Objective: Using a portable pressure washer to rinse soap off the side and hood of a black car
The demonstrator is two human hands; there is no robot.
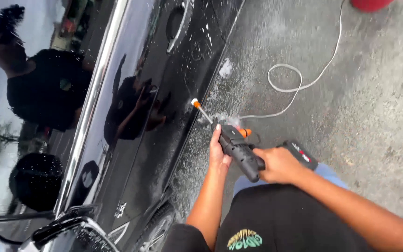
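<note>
Now we hold the spray gun (239,148) in both hands: our left hand (218,151) wraps its front, our right hand (278,164) grips the back. Its long nozzle points up-left at the black car door (164,93), our left hand nearer.

Black spray gun (239,149) with orange-tipped nozzle, held angled at the wet black car door (164,107).

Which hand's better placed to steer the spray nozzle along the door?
Likely left. The left hand cups the sprayer body nearest the nozzle and black car door; the right hand grips the rear handle.
</note>
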